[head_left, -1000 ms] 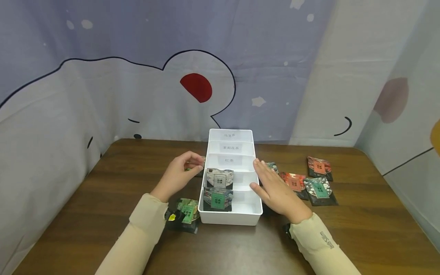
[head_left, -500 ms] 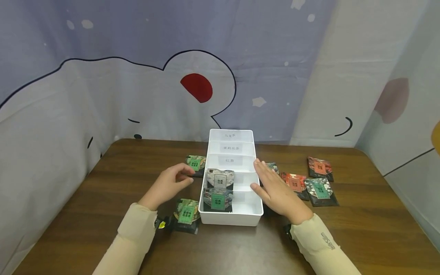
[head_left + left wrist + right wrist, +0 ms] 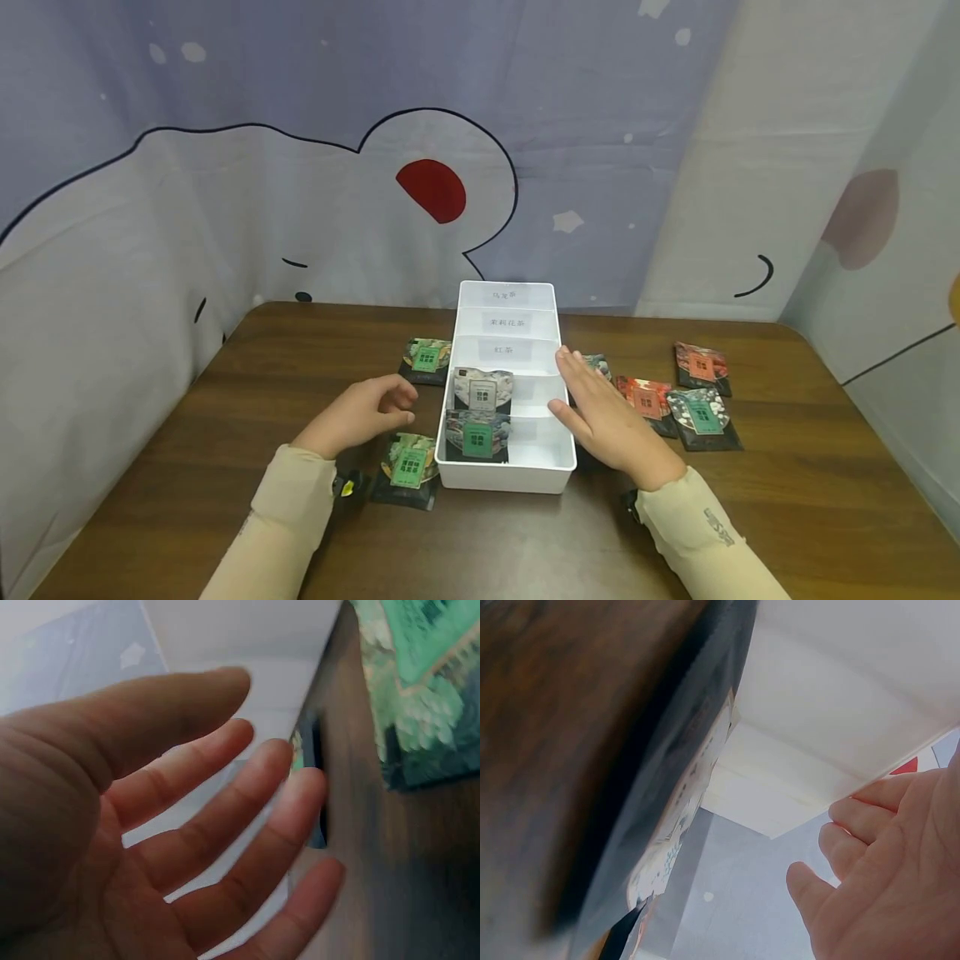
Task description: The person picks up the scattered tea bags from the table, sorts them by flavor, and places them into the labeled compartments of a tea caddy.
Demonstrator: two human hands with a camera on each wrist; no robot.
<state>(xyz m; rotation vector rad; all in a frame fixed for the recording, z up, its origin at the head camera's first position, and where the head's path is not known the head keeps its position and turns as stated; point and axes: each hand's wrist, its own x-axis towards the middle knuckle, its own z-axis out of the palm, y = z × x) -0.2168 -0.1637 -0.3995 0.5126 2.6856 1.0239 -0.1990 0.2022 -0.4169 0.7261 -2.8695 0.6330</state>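
A white divided box [image 3: 504,478] with paper labels in its compartments stands between my hands. In its front compartments two tea packets stand upright, a grey-white packet [image 3: 482,393] behind a dark one with a green label [image 3: 477,439]. My left hand [image 3: 358,415] hovers left of the box, fingers loosely bent and holding nothing. Close by lie a green tea packet [image 3: 407,470] nearer me and another green packet [image 3: 426,360] farther back. My right hand [image 3: 611,421] lies along the box's right rim, fingers straight; in the right wrist view its fingertips are right at the white wall [image 3: 810,742].
Right of the box lie a red packet [image 3: 647,402], a second red packet [image 3: 702,367] and a white-and-green packet [image 3: 705,418]. A further packet [image 3: 598,364] is partly hidden behind my right hand. A patterned curtain [image 3: 600,167] hangs behind the wooden table [image 3: 810,483].
My left hand has drawn back from the box, leftward and toward me, uncovering the far green packet. The right hand stays at the box's rim.
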